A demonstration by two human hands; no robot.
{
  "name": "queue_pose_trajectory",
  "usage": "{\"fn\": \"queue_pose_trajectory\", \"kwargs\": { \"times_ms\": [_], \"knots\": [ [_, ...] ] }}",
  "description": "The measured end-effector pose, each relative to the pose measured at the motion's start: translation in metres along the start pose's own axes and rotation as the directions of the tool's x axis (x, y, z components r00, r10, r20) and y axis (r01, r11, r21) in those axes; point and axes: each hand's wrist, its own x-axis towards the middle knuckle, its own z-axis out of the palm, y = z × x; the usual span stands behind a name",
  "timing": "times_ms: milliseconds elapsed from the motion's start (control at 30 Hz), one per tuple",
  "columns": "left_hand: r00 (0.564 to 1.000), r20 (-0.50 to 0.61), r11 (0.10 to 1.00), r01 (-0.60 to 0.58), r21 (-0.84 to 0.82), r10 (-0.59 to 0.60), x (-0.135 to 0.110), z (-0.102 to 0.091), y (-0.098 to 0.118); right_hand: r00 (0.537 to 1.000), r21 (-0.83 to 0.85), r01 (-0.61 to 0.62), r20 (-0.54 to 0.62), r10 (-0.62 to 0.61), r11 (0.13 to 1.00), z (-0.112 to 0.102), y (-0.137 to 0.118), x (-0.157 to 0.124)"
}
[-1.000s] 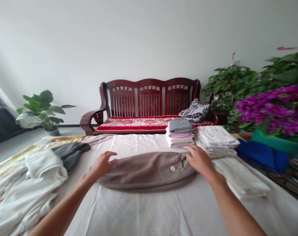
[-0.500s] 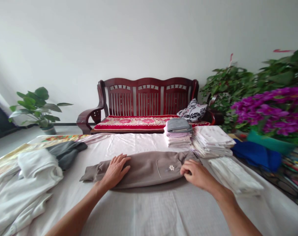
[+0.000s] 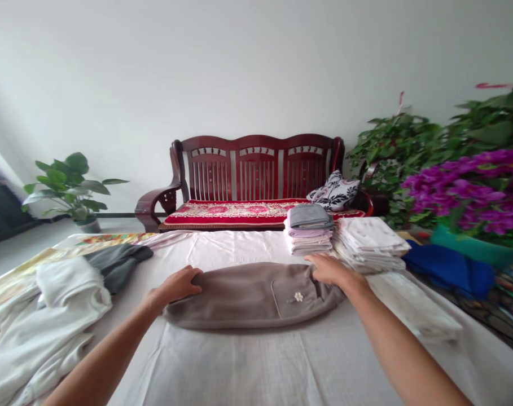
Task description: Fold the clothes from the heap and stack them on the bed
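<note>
A grey-brown garment (image 3: pixel 243 293), apparently a pair of trousers folded lengthwise, lies across the white-covered table. It has a small white flower (image 3: pixel 298 296) and a thin pale seam line near its right end. My left hand (image 3: pixel 180 286) is closed on the garment's left end, where the cuff is tucked out of sight. At the right end, my right hand (image 3: pixel 334 270) grips the gathered upper edge, with some of its fingers hidden.
Behind the garment stand a stack of folded clothes (image 3: pixel 309 231) with grey on top and a white folded stack (image 3: pixel 370 242). A flat white cloth (image 3: pixel 412 304) lies at right. Rumpled white clothes (image 3: pixel 65 316) and a dark grey garment (image 3: pixel 121 265) lie at left.
The garment's left cuff end has been folded in, so the garment is shorter. My left hand has moved left, and my right hand has moved up to the far edge.
</note>
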Motion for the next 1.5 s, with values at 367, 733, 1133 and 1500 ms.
{"fn": "queue_pose_trajectory", "kwargs": {
  "times_ms": [367, 733, 1133, 1500],
  "knots": [
    [0.911, -0.411, 0.999, 0.021, -0.032, -0.032, -0.015, -0.047, 0.01, 0.96, -0.121, 0.07, -0.261, -0.1, 0.99, -0.036, -0.011, -0.02],
    [0.932, -0.227, 0.939, -0.317, -0.132, 0.282, -0.062, 0.025, -0.016, 0.963, -0.089, 0.042, -0.262, -0.064, 0.995, 0.034, 0.012, -0.102],
    [0.923, -0.383, 0.994, -0.004, -0.107, -0.037, -0.033, 0.023, -0.024, 0.925, 0.144, 0.275, -0.307, -0.222, 0.951, 0.056, -0.124, -0.061],
    [0.855, -0.513, 0.997, 0.056, -0.044, -0.07, -0.027, 0.022, -0.019, 0.874, -0.016, 0.254, -0.424, -0.237, 0.967, 0.085, -0.127, -0.053]
  ]
}}
